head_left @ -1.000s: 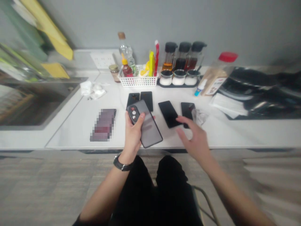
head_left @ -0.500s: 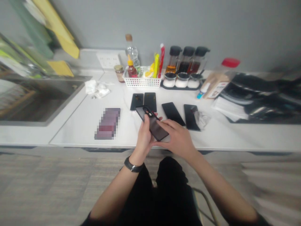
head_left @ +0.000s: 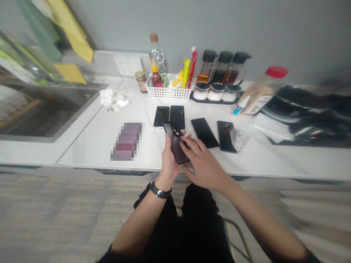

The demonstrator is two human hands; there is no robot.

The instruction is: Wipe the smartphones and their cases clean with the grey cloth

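My left hand grips a dark phone by its lower half, camera side up, over the front edge of the white counter. My right hand lies over the phone's lower right part, fingers on its back. Just beyond them two dark phones lie side by side. A black phone lies right of them, then another black phone with a crumpled clear wrapper at its right edge. A blurred-out flat item lies to the left.
A white basket of bottles and packets stands at the back, with a tray of dark-capped jars beside it. A red-lidded container lies on its side at right. A sink is at left, a crumpled tissue near it.
My right hand came in from the counter onto the phone held by my left hand. The phone tilted more upright and now shows narrower.
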